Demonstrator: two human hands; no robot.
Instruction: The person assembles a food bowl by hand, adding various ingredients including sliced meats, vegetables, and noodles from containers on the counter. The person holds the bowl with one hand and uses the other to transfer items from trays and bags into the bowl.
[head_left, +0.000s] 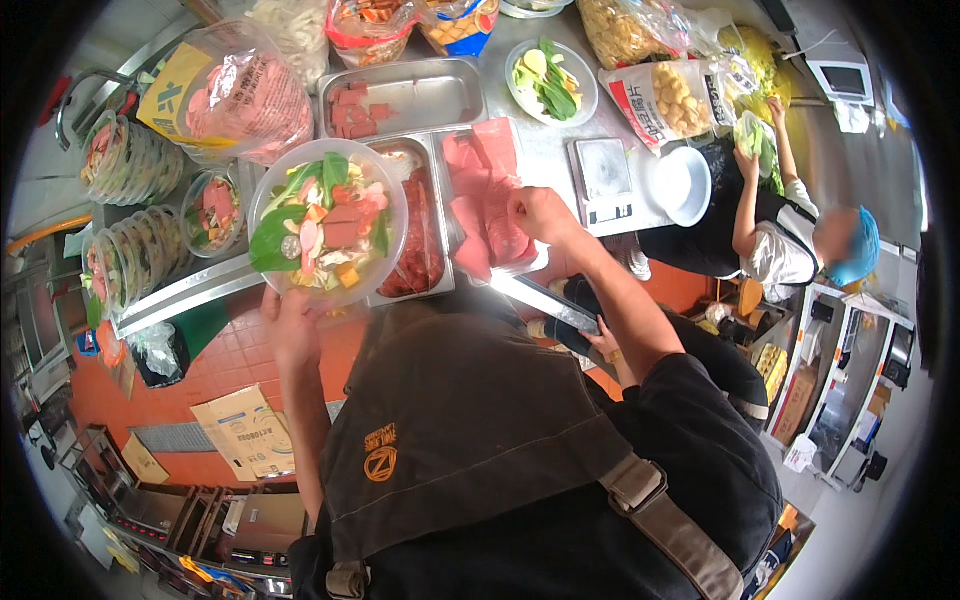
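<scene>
My left hand grips the near rim of a clear plastic bowl. Inside are leafy greens, a lotus root slice, pink meat pieces and yellow chunks. My right hand is at the right side of a stack of pink luncheon meat slices, fingers curled; whether a slice is pinched there is hidden. Between the bowl and that stack, a steel pan holds reddish marinated meat. Behind it, a second steel pan contains square pink meat pieces.
Stacked filled bowls stand left, beside another filled bowl. A kitchen scale, a white tub and a bowl of greens are rightward. A co-worker in a blue cap handles greens; another person's hand shows below my right arm.
</scene>
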